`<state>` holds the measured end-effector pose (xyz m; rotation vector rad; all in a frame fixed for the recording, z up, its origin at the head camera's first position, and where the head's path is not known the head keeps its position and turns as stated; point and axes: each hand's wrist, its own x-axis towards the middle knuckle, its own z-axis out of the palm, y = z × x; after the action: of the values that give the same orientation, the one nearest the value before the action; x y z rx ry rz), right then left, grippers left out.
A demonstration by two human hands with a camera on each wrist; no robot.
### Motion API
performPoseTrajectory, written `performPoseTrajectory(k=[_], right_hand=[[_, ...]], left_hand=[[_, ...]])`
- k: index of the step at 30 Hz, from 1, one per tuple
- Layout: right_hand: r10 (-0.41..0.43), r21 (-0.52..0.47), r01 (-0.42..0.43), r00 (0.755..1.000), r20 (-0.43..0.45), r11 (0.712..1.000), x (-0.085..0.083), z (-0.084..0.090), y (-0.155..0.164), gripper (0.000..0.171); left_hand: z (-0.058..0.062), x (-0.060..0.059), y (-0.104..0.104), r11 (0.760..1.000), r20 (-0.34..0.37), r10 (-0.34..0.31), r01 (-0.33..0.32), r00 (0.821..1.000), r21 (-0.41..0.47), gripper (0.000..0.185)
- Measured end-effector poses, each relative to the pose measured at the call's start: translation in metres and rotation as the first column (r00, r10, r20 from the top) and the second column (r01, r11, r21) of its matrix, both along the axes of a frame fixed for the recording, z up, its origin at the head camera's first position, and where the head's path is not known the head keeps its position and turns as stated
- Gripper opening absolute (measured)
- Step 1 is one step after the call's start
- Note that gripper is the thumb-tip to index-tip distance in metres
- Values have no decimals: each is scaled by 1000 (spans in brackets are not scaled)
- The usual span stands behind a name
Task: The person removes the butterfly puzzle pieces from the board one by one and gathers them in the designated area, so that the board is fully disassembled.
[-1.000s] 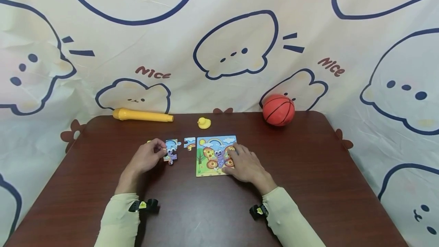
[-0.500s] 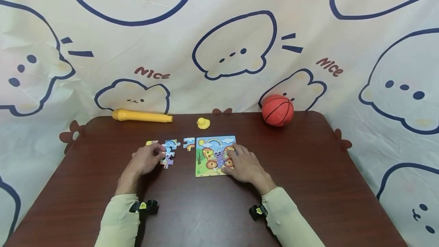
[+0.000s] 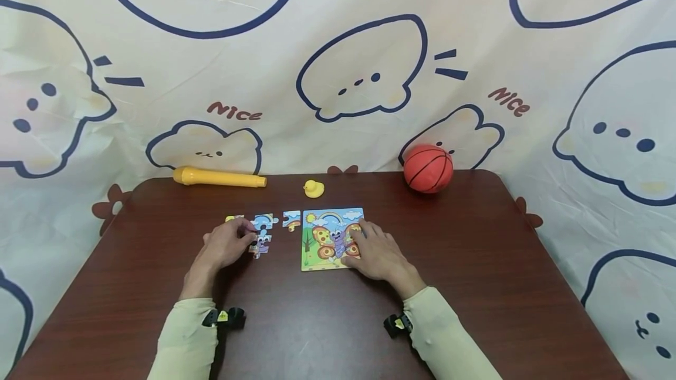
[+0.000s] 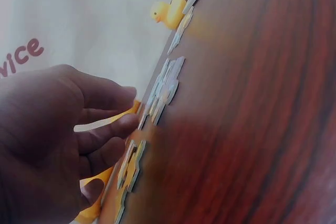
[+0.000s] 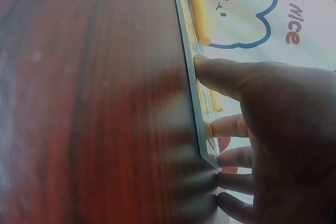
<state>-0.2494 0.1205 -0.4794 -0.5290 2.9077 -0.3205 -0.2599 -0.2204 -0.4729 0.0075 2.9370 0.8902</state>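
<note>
In the head view my left hand (image 3: 224, 246) pinches the left edge of a purple-and-blue puzzle piece (image 3: 261, 244) with thumb and fingertips. This piece lies just below a rainbow puzzle piece (image 3: 264, 221); whether they interlock I cannot tell. My left hand (image 4: 58, 140) hides part of the pieces in the left wrist view. My right hand (image 3: 380, 251) rests with spread fingers on the right side of a butterfly puzzle board (image 3: 317, 263). The right wrist view shows the board (image 5: 191, 77) edge-on, with the thumb of my right hand (image 5: 283, 124) on its near edge.
Another puzzle piece (image 3: 291, 220) lies just left of the board, and a yellowish piece (image 3: 234, 217) peeks out behind my left hand. Along the table's back edge are a yellow toy microphone (image 3: 219, 177), a rubber duck (image 3: 314, 189) and a small red basketball (image 3: 428, 169).
My left hand has shifted the purple-and-blue piece slightly left and toward me, then a little back up. More of the yellowish piece shows. The right hand has stayed on the board.
</note>
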Motion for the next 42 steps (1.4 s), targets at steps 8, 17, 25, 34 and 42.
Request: performPoseTrajectory(k=[8,17,25,34,42], right_hand=[[-1,-6,1,1000,0,1000,1,1,0,71],[-12,8,12,1000,13,1000,0,1,0,74],[-17,-10,17,1000,10,1000,2,2,0,75],[1,-42,-1,1000,-5,999,0,4,2,76],[-33,-30,34,999,30,999,-3,4,8,81]], left_hand=[[-1,0,31,998,-113,-66,65,991,-17,16],[-4,2,79,981,-184,-191,190,964,-22,5],[-4,1,117,966,-170,-258,257,951,-25,7],[-1,-1,142,945,-123,-325,318,938,-69,22],[-5,-4,153,934,-74,-352,346,933,-84,34]])
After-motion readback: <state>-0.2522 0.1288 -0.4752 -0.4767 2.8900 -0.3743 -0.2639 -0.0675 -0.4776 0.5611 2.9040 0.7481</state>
